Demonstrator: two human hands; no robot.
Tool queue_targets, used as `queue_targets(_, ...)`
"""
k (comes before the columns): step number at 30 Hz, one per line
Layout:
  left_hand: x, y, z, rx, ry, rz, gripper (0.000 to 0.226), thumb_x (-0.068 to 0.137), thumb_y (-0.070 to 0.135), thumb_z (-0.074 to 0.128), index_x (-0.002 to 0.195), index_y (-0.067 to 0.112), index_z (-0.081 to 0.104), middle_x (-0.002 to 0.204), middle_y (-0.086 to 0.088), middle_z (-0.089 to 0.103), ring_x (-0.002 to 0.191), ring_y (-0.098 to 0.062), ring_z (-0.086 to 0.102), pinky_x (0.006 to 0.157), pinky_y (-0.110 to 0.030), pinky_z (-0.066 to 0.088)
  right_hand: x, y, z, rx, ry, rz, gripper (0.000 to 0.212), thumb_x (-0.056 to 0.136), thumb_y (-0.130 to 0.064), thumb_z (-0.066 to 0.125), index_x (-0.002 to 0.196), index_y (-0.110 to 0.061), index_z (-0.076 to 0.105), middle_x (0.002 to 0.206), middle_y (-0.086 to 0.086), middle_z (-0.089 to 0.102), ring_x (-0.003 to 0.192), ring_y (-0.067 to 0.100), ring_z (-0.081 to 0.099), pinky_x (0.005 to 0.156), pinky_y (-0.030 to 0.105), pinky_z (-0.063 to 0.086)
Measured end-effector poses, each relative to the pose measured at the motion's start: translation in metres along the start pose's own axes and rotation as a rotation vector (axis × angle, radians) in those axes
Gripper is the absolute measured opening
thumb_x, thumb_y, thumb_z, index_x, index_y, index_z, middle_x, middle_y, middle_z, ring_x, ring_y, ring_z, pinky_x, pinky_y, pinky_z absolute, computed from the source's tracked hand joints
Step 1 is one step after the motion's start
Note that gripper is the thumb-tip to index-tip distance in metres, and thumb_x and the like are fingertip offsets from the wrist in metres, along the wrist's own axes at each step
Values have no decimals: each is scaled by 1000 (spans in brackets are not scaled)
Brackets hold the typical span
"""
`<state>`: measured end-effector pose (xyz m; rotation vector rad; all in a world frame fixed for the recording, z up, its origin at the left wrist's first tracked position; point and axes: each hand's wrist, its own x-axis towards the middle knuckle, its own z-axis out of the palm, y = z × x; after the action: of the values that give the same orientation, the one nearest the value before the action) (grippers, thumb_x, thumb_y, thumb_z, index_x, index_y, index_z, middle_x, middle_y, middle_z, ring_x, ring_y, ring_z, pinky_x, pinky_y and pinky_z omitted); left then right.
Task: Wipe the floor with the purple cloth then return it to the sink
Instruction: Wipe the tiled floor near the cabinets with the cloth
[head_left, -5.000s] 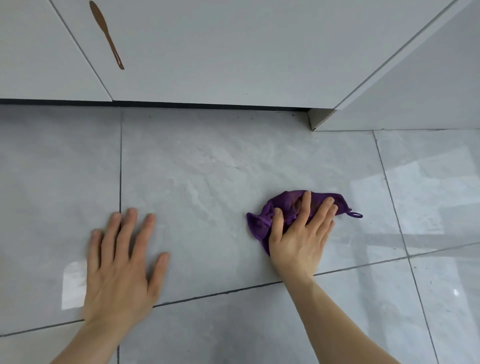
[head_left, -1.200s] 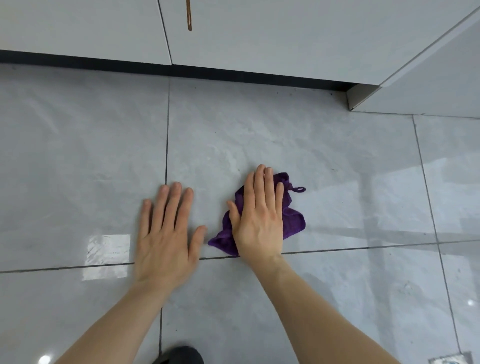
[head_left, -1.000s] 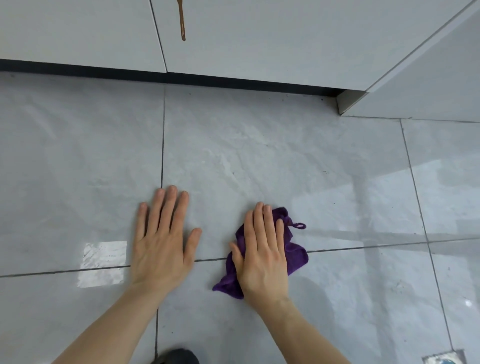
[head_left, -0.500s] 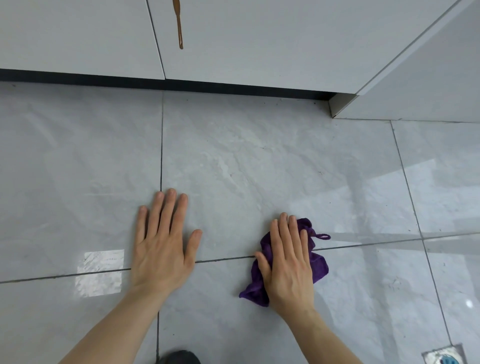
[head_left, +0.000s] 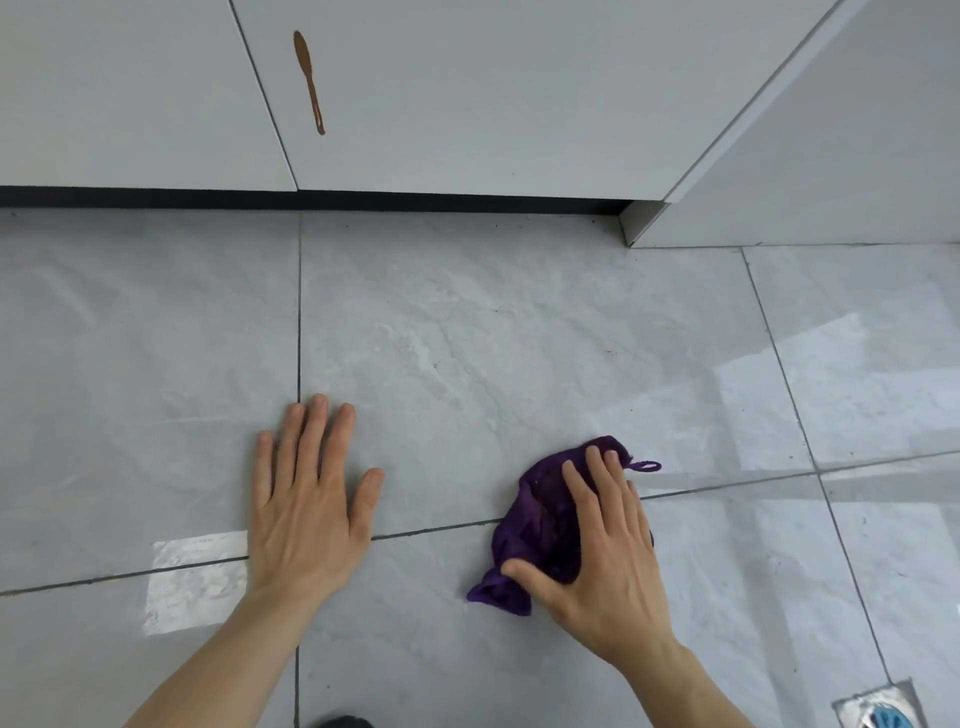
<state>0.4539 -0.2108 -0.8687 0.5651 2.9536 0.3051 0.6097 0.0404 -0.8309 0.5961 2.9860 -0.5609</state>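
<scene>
purple cloth under right hand fingers

Bare forearms, no sleeves, unadorned hands

The purple cloth is a deep, dark violet all over, with a thin loop of the same purple at its far corner. The floor is pale grey tile with faint whitish marbled veining, cut into large squares by thin dark grey grout lines, and it carries bright white glossy reflections. The cabinet doors are a plain, flat light grey with no pattern. A slim handle on one door is coppery brown. Below the doors runs a black plinth strip. A silver floor drain shows a patch of blue inside.
</scene>
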Motion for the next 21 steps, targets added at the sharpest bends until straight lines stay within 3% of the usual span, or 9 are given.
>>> queue_targets(3,2,15,-10,-33,-8,20,71,100,52,27,160,15,20,169,-8,19,158,-24,11,128,-50,10,-7,-5,5,16,-18,19,118,72,-93,52,159,-19,25,172,1,7,159,19,-2,126,50,19)
queue_targets(8,-12,54,-22,-195,-112,254,72,95,57,43,155,20,32,162,4,36,152,-15,27,124,-38,20,-10,-9,0,44,-16,76,106,74,-84,58,158,-25,30,170,-1,18,158,20,11,119,43,30)
queue_targets(12,-36,92,-23,-233,-234,452,76,87,67,50,152,34,32,152,17,41,139,-9,40,116,-25,29,-9,-5,-13,77,-31,50,69,89,-53,50,152,-26,41,164,2,32,151,24,26,114,47,43)
queue_targets(15,-48,115,-24,-171,-263,488,79,86,64,55,155,36,29,152,12,41,136,-12,44,112,-29,38,-13,-2,-26,57,-76,3,68,83,-40,54,148,-23,47,156,4,42,143,23,36,105,41,51)
queue_targets(19,-49,124,-29,-16,-238,480,72,74,48,81,139,29,57,130,5,63,114,-19,63,91,-32,54,-22,6,-34,-43,-188,-107,78,77,-35,72,149,-25,44,151,1,46,135,24,45,94,33,55)
queue_targets(21,-49,120,-31,41,-220,497,65,68,45,87,127,28,66,116,5,68,101,-20,67,81,-33,56,-23,6,-36,-78,-197,-117,75,76,-32,80,144,-25,50,140,0,54,122,24,54,88,34,57)
